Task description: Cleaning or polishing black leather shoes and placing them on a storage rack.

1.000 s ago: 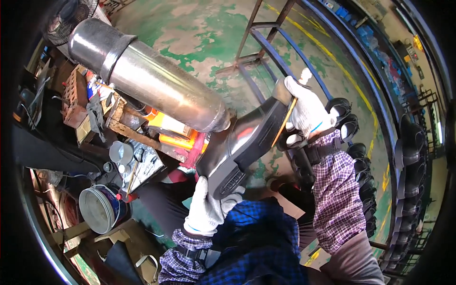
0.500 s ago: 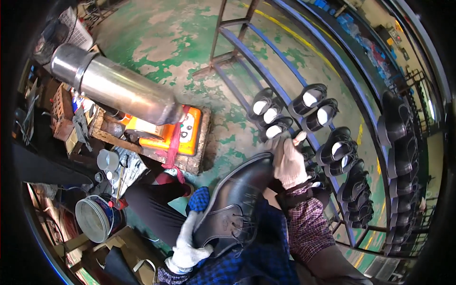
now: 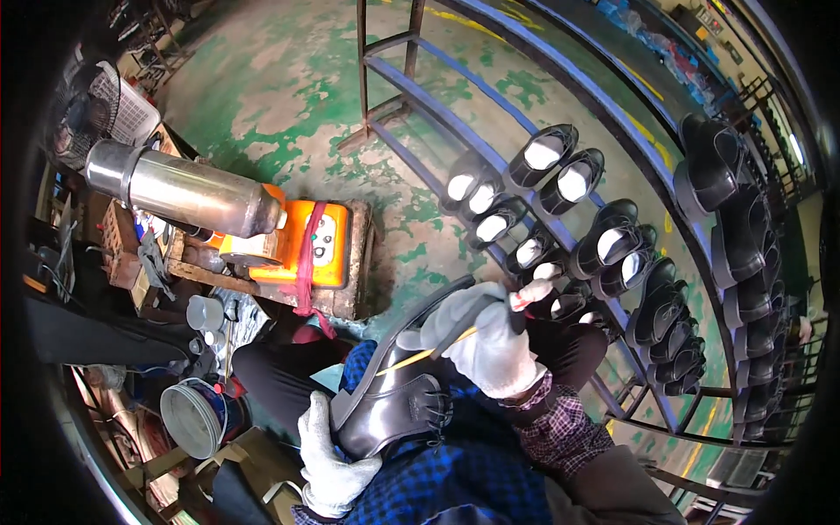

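A black leather lace-up shoe lies across my lap, on blue-and-black checked cloth, with its sole edge facing left. My left hand, in a white knitted glove, grips the heel end. My right hand, gloved in greyish white, is closed over the toe end. Its fingers hold a thin yellow stick, whose pointed end meets the shoe's side just above the sole. A dark strip shows along the right hand's fingers; whether it is held or a stain I cannot tell. The hand partly hides the toe.
At right, a blue-railed rack carries several black shoes with white inside. A steel cylinder rests over an orange machine tied with red cloth. A bucket and a clear cup stand at left.
My right hand has come left and nearer over the toe, and the yellow stick now shows against the shoe. The shoe has tilted, showing more sole edge. The whole view has shifted slightly.
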`<state>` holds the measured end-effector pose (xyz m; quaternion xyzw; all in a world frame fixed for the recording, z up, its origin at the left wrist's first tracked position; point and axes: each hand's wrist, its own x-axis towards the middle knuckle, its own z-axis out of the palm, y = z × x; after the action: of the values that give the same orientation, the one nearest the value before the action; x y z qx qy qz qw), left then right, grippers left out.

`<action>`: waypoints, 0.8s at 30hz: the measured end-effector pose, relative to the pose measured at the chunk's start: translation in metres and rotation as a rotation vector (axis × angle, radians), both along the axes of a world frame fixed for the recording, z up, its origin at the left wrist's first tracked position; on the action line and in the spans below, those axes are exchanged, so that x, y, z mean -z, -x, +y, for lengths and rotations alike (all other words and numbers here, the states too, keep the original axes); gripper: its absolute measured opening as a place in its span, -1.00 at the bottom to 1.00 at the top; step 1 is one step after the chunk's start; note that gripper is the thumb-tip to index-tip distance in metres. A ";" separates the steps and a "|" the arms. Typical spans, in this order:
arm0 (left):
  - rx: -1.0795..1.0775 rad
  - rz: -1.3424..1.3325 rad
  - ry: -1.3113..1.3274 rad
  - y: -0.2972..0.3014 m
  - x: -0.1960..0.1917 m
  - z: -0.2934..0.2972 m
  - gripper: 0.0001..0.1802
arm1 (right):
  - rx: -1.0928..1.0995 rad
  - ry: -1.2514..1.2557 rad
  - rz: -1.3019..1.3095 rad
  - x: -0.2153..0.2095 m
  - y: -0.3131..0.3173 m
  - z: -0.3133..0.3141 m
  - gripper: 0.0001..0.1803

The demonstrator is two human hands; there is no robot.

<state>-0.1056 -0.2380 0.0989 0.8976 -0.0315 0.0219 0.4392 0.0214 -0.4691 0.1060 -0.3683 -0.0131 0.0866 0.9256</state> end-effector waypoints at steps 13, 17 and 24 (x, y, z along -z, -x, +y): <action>-0.108 0.228 0.518 0.000 -0.005 -0.018 -0.01 | 0.739 0.819 0.102 0.057 -0.027 -0.180 -0.82; -0.079 0.429 1.007 -0.037 -0.027 -0.055 -0.12 | 0.646 0.307 0.075 0.062 0.032 -0.194 -0.92; 0.291 0.457 0.998 -0.243 -0.108 -0.185 -0.45 | 0.748 0.035 0.241 0.056 0.117 -0.212 -0.60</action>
<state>0.1372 -0.4227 0.2065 0.5497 -0.0451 -0.2215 0.8042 -0.0957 -0.6809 0.0500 -0.3504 0.2323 -0.2138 0.8818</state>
